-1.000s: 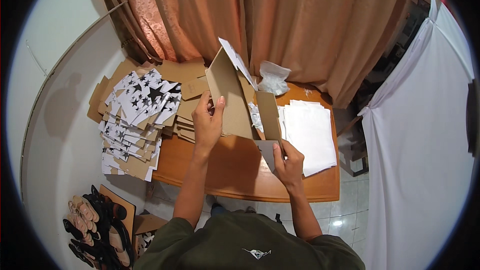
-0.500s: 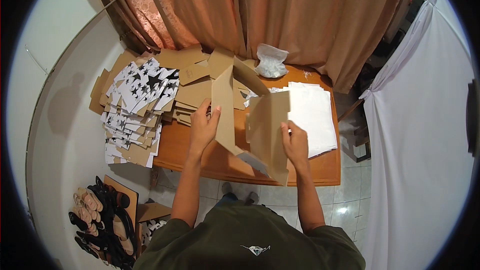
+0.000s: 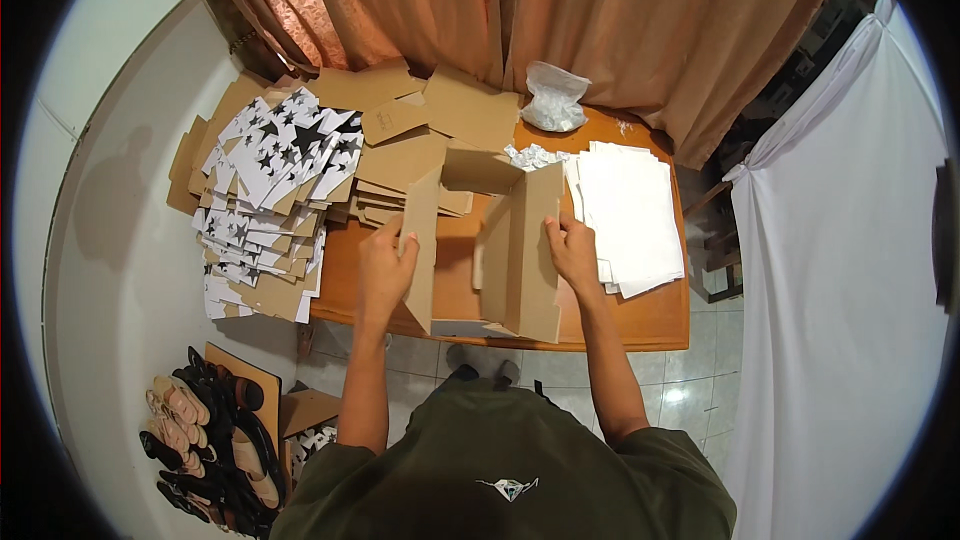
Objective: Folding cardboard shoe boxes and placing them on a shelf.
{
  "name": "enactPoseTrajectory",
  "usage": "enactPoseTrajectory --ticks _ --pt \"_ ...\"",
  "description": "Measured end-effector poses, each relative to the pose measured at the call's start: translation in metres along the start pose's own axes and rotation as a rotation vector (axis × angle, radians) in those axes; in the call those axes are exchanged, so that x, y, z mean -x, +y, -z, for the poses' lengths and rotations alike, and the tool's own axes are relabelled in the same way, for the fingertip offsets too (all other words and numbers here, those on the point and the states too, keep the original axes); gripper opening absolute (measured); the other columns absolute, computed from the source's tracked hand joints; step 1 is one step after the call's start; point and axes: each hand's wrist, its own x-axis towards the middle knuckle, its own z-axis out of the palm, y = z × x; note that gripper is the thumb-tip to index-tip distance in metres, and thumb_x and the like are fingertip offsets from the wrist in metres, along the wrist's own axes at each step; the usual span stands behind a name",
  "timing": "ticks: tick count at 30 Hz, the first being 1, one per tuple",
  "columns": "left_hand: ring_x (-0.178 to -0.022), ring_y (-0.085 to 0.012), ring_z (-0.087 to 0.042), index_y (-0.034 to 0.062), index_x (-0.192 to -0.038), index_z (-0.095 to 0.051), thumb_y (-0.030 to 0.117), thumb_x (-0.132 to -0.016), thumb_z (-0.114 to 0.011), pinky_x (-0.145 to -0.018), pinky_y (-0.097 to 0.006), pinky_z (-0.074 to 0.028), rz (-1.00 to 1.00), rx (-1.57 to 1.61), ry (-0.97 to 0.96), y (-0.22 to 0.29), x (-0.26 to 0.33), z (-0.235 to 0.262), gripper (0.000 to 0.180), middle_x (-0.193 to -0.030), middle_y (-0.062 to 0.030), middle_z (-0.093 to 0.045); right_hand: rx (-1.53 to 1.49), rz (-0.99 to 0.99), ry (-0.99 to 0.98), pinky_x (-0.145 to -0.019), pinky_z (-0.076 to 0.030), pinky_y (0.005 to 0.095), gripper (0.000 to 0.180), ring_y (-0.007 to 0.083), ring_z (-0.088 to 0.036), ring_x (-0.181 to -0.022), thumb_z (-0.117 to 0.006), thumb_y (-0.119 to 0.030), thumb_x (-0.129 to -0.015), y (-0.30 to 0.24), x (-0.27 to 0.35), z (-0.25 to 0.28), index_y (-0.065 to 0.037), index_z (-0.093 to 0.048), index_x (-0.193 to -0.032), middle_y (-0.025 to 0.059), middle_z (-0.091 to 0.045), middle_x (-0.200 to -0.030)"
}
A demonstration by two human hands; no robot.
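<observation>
Both hands hold the half-folded brown cardboard box blank (image 3: 490, 245) upright over the near edge of the orange wooden counter (image 3: 650, 320). Left hand (image 3: 385, 270) pinches the left side panel, thumb on its edge; right hand (image 3: 572, 252) presses fingers flat on the right panel's outer face, probably to keep the walls square. Stack of white paper sheets (image 3: 630, 215) sits just right of the right hand; star-printed flat carton stack (image 3: 270, 190) lies left of the left hand and overhangs the counter edge. Free room only between the panels
</observation>
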Motion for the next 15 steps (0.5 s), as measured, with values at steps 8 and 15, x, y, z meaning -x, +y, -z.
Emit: enactPoseTrajectory --ticks 8,15 --pt "-0.094 -0.0475 -0.066 -0.0024 -0.130 -0.061 0.009 -0.093 -0.058 -0.082 -0.052 -0.054 -0.033 -0.135 -0.079 -0.050 -0.002 -0.062 0.039 -0.102 -0.0286 -0.068 0.494 -0.099 0.039 -0.067 -0.052 0.0518 0.029 0.0450 -0.067 -0.073 -0.057 -0.024 -0.099 -0.009 0.007 -0.037 0.002 -0.066 -0.089 0.0263 -0.068 -0.078" --pt "-0.093 -0.0467 -0.067 -0.0004 -0.131 -0.061 0.012 -0.093 -0.058 -0.082 -0.053 -0.054 0.009 -0.180 -0.231 -0.068 -0.005 -0.097 0.040 -0.102 -0.0281 -0.068 0.262 -0.182 -0.039 -0.089 -0.053 0.0505 0.050 0.0452 -0.065 -0.105 -0.060 -0.033 -0.099 0.016 0.016 -0.053 0.001 -0.057 -0.134 0.0293 -0.065 -0.115"
